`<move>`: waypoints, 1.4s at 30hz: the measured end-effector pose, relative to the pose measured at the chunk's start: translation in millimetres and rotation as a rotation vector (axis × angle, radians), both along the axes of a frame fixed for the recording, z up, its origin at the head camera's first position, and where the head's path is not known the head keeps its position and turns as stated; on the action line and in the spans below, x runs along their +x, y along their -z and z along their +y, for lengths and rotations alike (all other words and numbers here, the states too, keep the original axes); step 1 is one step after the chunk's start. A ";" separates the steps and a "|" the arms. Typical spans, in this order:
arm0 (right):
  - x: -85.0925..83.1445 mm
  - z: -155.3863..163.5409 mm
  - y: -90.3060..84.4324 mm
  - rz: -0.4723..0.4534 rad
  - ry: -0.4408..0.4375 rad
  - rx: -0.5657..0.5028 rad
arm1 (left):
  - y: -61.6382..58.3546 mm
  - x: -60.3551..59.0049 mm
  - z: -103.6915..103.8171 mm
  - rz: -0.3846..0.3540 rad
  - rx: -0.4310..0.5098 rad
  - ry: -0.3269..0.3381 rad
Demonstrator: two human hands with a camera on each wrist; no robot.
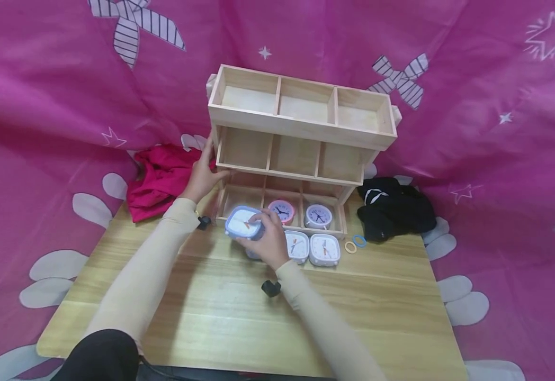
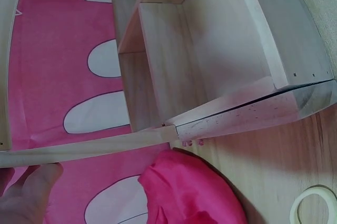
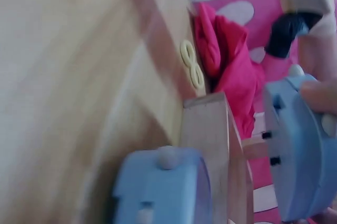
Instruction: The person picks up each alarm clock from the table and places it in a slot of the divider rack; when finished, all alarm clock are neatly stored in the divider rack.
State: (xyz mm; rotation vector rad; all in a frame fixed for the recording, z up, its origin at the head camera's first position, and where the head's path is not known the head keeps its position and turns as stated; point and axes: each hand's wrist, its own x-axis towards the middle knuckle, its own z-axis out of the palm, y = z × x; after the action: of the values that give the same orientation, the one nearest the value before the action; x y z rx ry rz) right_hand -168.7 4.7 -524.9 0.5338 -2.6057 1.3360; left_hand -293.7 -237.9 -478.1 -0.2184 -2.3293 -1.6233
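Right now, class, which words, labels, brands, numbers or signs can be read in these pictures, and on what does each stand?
No text can be read.
Pink round clock: dial marks too small.
Purple round clock: dial marks too small.
Square clocks on the table: faces too small and blurred.
Blue-rimmed clock in the right hand: face too blurred.
Curtain: stars and bows, no readable lettering.

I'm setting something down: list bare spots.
Free: pale wooden table between the beige sleeves and in front of the crumpled black cloth; both upper tiers of the wooden shelf. Crowded: bottom tier, with round pink and lavender clocks; before it, white square clocks.
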 end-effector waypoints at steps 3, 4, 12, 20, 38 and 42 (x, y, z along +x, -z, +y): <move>-21.7 -11.1 -2.1 0.012 0.061 0.000 | -1.0 -2.2 1.5 0.002 0.000 0.012; -28.0 -14.8 -2.4 0.009 0.075 0.005 | -1.2 -2.8 1.5 0.003 -0.001 0.012; -60.5 -34.8 6.8 -0.034 0.144 0.093 | -0.5 -3.1 -0.4 0.005 0.008 0.005; -74.7 -41.2 24.0 -0.038 0.208 0.195 | -0.1 -2.2 1.2 0.004 -0.013 0.005; -81.9 -44.4 41.2 0.052 0.173 0.338 | 0.2 0.9 3.6 -0.008 0.014 0.008; -81.0 -45.9 41.5 0.044 0.159 0.332 | 0.3 1.6 2.0 -0.007 0.005 0.006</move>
State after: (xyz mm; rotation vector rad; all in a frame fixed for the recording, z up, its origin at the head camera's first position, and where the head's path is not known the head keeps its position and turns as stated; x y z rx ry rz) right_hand -249.7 -41.2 -566.4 0.3826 -2.7796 0.8404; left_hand -292.1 -235.8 -478.4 -0.2188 -2.3319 -1.6352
